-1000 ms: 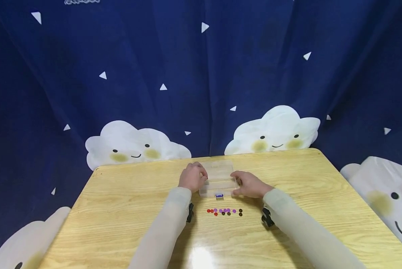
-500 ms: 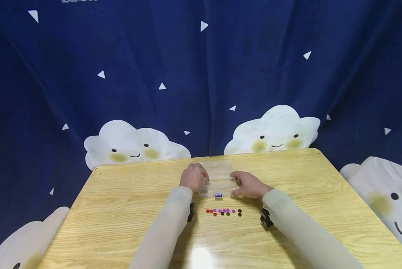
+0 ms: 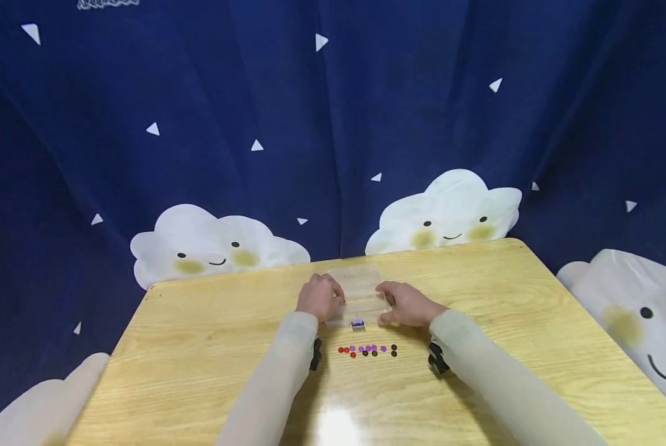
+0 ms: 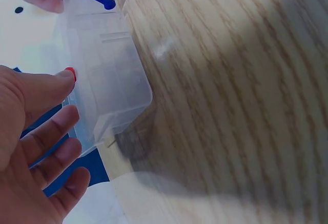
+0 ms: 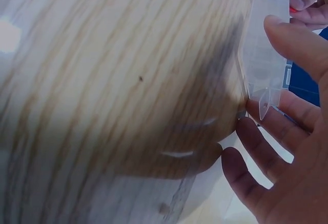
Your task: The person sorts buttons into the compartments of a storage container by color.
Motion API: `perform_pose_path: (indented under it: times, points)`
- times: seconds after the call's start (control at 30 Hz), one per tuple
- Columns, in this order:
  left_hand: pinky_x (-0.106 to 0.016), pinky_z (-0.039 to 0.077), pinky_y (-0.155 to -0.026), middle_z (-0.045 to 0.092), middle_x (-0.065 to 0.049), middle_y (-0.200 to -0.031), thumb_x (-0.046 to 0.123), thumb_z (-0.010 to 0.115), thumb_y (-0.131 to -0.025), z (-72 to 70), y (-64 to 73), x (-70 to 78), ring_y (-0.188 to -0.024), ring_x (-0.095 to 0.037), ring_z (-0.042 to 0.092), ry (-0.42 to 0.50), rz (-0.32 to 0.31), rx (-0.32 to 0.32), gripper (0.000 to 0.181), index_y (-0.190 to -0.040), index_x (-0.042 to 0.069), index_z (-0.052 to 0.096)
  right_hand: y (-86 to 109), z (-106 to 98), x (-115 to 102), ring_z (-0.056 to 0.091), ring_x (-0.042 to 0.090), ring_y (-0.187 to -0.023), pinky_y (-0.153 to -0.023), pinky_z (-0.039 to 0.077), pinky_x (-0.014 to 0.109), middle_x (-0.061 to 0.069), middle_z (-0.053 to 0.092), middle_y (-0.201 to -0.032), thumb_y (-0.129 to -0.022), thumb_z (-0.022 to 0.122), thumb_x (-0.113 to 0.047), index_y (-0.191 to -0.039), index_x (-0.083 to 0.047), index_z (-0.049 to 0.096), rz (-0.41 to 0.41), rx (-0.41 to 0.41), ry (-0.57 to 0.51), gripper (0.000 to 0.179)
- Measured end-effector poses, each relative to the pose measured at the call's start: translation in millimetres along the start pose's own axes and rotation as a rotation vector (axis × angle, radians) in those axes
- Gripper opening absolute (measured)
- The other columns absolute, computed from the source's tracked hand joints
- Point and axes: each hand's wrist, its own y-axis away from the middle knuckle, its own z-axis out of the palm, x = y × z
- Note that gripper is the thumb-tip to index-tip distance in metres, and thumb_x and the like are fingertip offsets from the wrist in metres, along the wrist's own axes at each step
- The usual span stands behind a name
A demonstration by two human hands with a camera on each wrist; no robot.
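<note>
A clear plastic box (image 3: 366,306) stands on the table with its lid (image 3: 355,280) raised at the back and a blue latch (image 3: 357,324) at the front. My left hand (image 3: 318,297) is over the box's left part, pinching a small round red bead (image 4: 71,73) between thumb and index finger; its other fingers are loosely bent. At the opposite end, my right hand (image 3: 409,305) holds the box, thumb at the front side and index finger behind the end wall. The left wrist view shows the near wall of the box beside the bead.
Before the box lie several small beads in two uneven rows: red beads (image 3: 346,350), purple beads (image 3: 368,348) and dark beads (image 3: 394,354). They rest on a wooden table (image 3: 215,359). A dark blue curtain (image 3: 288,93) with cloud prints hangs behind its far edge.
The head view has shifted slightly. My left hand, with the red bead, has moved a little to the right over the box. My right hand keeps its place at the box's end.
</note>
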Motion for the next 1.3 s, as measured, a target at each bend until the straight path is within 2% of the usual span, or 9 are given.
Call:
perform_pose_path:
  times: [0.13,0.3,0.53,0.77,1.1,1.3]
  points:
    - [-0.046,0.053,-0.089,0.069,-0.002,-0.105,0.019,0.071,-0.089,-0.7,-1.2,-0.7,-0.100,-0.027,0.060,-0.019,0.007,0.014,0.014,-0.076,0.020,0.077,-0.4,-0.3,-0.1,0.060,0.034,-0.118,-0.105,0.047,0.050,0.019,0.063,-0.130,-0.078,0.083,-0.022,-0.137,0.000,0.052,-0.004,0.012,0.020,0.070]
    - [-0.046,0.052,-0.088,0.069,-0.002,-0.103,0.020,0.070,-0.090,1.9,0.1,0.4,-0.101,-0.027,0.060,-0.025,-0.010,-0.006,0.013,-0.079,0.021,0.077,0.6,-0.1,-1.4,0.061,0.034,-0.117,-0.104,0.048,0.050,0.019,0.063,-0.129,-0.079,0.083,-0.023,-0.137,-0.001,0.052,0.003,0.000,0.014,0.069]
    - [-0.046,0.053,-0.084,0.068,-0.003,-0.099,0.019,0.069,-0.090,7.4,-1.9,2.4,-0.096,-0.027,0.059,-0.035,0.000,0.001,0.015,-0.077,0.021,0.076,2.5,-1.5,1.3,0.061,0.031,-0.114,-0.101,0.049,0.050,0.018,0.063,-0.127,-0.078,0.084,-0.024,-0.137,-0.001,0.052,0.004,-0.004,0.017,0.071]
    - [-0.044,0.052,-0.083,0.067,-0.001,-0.097,0.019,0.070,-0.088,5.2,-3.8,0.8,-0.095,-0.025,0.058,-0.042,-0.007,-0.002,0.015,-0.075,0.022,0.076,0.7,-0.7,2.1,0.061,0.032,-0.115,-0.102,0.048,0.050,0.017,0.063,-0.128,-0.078,0.083,-0.024,-0.136,-0.001,0.052,-0.014,0.001,0.021,0.069]
    - [-0.046,0.051,-0.087,0.069,-0.002,-0.102,0.021,0.073,-0.087,0.7,-6.5,4.3,-0.099,-0.026,0.058,-0.048,0.001,0.003,0.015,-0.073,0.022,0.077,-0.7,-2.0,-4.1,0.061,0.032,-0.116,-0.103,0.048,0.051,0.018,0.064,-0.128,-0.078,0.084,-0.023,-0.137,-0.001,0.052,-0.002,0.005,0.018,0.070]
    - [-0.044,0.051,-0.087,0.069,-0.001,-0.104,0.022,0.073,-0.087,1.6,-6.5,6.6,-0.102,-0.024,0.059,-0.074,-0.005,-0.009,0.014,-0.074,0.022,0.078,0.1,-2.7,-5.5,0.061,0.029,-0.110,-0.100,0.049,0.050,0.017,0.065,-0.123,-0.078,0.084,-0.023,-0.136,-0.001,0.052,0.011,-0.007,0.021,0.070]
